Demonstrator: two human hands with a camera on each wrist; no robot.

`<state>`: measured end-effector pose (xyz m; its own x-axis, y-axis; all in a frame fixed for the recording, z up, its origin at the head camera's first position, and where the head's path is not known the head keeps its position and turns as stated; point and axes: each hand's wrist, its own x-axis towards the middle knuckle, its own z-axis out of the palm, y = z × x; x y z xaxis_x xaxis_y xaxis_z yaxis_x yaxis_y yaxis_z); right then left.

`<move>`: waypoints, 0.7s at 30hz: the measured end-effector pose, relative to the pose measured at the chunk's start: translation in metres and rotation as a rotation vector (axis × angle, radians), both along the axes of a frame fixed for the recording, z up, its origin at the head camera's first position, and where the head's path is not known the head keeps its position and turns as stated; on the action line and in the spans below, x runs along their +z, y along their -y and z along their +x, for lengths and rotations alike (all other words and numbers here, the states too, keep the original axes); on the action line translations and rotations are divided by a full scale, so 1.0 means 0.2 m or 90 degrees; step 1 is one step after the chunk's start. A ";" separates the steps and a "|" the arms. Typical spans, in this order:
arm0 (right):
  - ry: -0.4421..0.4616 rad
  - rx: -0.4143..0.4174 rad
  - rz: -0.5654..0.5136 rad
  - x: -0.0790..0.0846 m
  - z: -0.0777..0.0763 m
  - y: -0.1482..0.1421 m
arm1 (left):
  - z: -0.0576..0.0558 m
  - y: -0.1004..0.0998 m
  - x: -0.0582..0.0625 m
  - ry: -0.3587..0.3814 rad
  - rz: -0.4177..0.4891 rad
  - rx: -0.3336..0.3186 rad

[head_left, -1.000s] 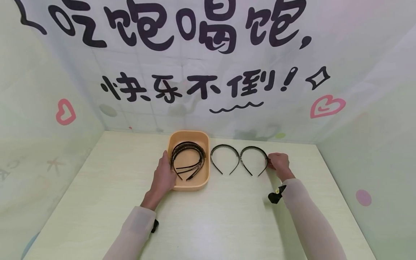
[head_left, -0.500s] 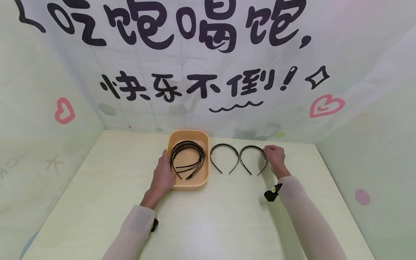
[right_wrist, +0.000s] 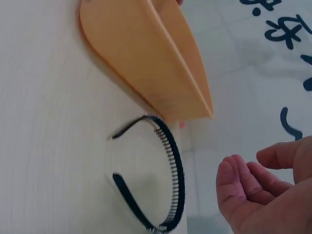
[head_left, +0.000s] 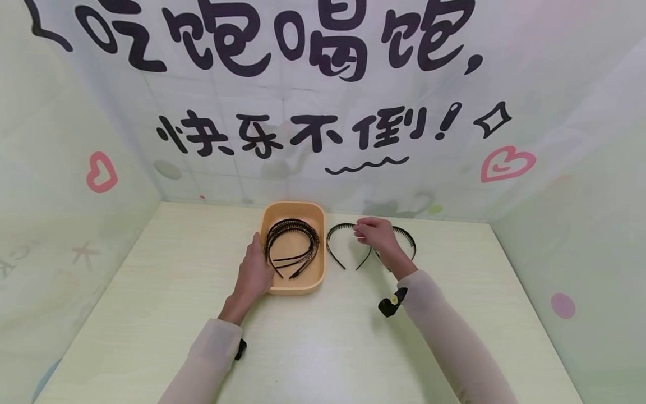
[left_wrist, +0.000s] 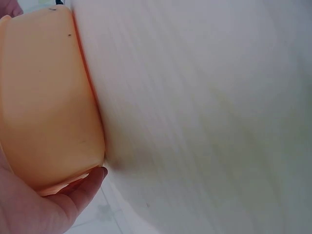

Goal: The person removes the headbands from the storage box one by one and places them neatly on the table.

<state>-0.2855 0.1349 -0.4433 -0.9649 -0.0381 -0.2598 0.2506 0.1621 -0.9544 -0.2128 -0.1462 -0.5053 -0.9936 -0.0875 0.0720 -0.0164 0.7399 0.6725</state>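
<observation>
My left hand grips the left side of an orange plastic bin; in the left wrist view its fingers curl around the outer wall. Several black toothed headbands lie overlapped inside. Right of the bin, one black headband rests on the table, its open end toward me. A second headband lies beside it, partly covered by my right hand. That hand hovers above where the two meet, fingers loosely bent and holding nothing, as the right wrist view shows.
A pale wood-grain table runs back to a printed wall sheet with black lettering. Similar sheets stand at the left and right sides. The bin stands near the back edge.
My right hand has moved left from the outer side of the right headband to above the gap between both headbands. My left hand and the bin have stayed in place.
</observation>
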 end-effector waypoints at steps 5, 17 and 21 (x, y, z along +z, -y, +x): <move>-0.004 0.069 -0.031 0.04 0.03 0.14 | 0.00 0.00 0.00 -0.002 -0.001 0.001; 0.032 0.208 -0.033 0.02 0.09 0.35 | 0.00 0.00 -0.01 -0.010 -0.001 0.002; 0.065 0.241 -0.042 0.02 0.10 0.38 | 0.00 0.00 -0.01 -0.012 0.001 0.001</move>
